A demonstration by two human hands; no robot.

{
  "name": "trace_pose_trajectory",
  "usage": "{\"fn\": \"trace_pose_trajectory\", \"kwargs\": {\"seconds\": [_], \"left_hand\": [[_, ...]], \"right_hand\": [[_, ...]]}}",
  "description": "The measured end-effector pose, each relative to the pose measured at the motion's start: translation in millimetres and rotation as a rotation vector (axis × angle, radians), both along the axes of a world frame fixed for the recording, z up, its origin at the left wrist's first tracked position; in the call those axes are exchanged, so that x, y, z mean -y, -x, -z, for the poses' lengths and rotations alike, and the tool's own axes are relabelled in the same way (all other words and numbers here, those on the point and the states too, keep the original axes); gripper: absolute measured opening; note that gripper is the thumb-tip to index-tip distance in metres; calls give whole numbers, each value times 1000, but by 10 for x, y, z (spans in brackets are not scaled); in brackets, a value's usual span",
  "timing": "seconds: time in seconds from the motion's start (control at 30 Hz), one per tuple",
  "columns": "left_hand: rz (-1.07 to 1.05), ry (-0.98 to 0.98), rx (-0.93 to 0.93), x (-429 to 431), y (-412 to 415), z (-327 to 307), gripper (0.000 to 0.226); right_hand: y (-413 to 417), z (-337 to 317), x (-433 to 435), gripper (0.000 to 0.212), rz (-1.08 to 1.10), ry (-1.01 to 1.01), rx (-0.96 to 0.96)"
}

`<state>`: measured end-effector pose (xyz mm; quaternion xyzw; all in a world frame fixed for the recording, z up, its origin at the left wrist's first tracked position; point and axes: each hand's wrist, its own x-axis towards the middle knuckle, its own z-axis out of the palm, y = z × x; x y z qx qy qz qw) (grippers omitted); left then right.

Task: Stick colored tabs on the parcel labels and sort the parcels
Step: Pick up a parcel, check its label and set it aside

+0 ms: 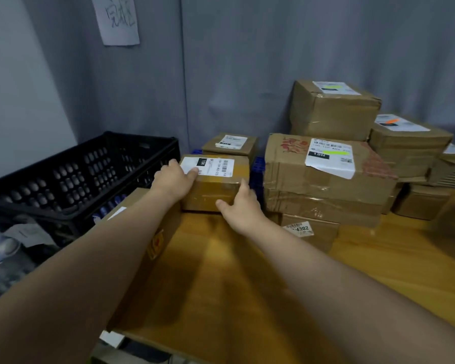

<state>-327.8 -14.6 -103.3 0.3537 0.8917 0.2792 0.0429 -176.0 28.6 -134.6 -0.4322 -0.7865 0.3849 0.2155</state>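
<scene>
Both hands are on the small taped parcel (216,187), which sits at the far edge of the wooden table (247,279), right up against a blue plastic crate (258,170) that's mostly hidden behind it. The left hand (172,179) grips the parcel's top left corner, thumb flat on the shipping label (209,166). Its other fingers curl over the far side, so you only see the knuckles. The right hand (241,207) is against the front right corner, thumb spread along the front face and index finger pointing up the edge. The rest of its fingers are hidden behind the hand, so I honestly can't tell if they wrap around.

Left of that there's a black slatted crate (82,174), contents too dark to make out. A long cardboard box (153,240) lies under the left forearm, mostly covered.

On the right is a pile. The big flat box (326,190) has a green tab (336,153) on its peeling label, and the box on top (334,114) has a green tab too. The next stack over has a box with an orange tab (390,121). It's cut off by the frame edge, and the label text is too blurry to read. Another small box (230,144) sits behind the held one. The paper sign (118,19) on the wall is cropped at the top.
</scene>
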Motion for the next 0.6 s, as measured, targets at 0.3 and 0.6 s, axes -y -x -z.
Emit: {"fn": "trace_pose_trajectory", "kwargs": {"seconds": [0.3,0.6], "left_hand": [[54,-691,190,14,124,7,41],[-8,-1185,282,565,-181,-352,28]], "right_hand": [[165,56,217,107,27,142,-374],[1,-450,506,89,-103,-83,-787]]}}
